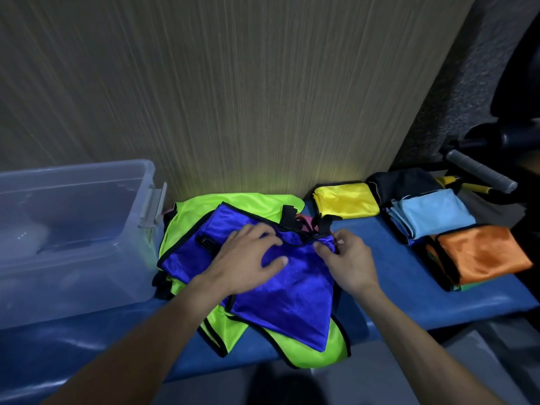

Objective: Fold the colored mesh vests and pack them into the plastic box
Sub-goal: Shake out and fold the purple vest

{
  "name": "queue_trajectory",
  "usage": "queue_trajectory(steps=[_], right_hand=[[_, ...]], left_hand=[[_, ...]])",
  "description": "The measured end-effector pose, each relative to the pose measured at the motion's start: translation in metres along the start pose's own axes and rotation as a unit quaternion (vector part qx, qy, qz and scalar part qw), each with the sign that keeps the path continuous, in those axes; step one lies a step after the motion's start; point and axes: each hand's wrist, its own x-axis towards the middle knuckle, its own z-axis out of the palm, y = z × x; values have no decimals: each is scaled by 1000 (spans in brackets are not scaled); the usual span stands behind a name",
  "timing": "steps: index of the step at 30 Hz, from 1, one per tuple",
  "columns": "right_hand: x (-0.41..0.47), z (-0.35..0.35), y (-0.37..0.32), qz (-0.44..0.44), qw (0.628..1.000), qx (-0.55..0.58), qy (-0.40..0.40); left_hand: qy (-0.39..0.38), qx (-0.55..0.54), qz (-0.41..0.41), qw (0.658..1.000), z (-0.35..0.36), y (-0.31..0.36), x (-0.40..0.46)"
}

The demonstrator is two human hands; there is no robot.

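Blue vest [280,290] lay atop green vest [190,217] on table [394,290], just right of box [73,229]. Left hand [248,258] pressed flat on blue vest, fingers spread. Right hand [347,258] pinched its upper edge. Folded yellow [346,201], light-blue [432,214], orange [482,252] vests sat farther right of box.

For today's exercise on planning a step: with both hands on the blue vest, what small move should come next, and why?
Probably fold the blue vest in half. The left hand presses it flat while the right hand pinches its top edge, and it lies unfolded on the green vest; the folded yellow vest and orange vest show the target shape.
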Motion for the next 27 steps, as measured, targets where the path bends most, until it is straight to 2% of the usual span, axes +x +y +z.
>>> queue_trajectory(steps=[2,4,12,16,19,23,27], right_hand=[[-2,3,0,-43,998,-38,19],[-4,5,2,-82,993,-76,31],[-4,7,4,-148,982,-111,45],[-1,8,8,-149,981,-114,39],[1,6,8,-111,992,-54,20],[7,0,9,-15,988,132,-83],[10,-11,8,11,971,172,-165]], left_hand=[[97,-91,0,991,-5,7,16],[126,-171,-14,977,-4,19,32],[37,-288,-115,950,9,43,67],[31,-299,-94,949,7,49,76],[61,-316,-65,945,3,52,83],[68,-348,-31,935,1,52,94],[73,-371,8,926,8,56,100]])
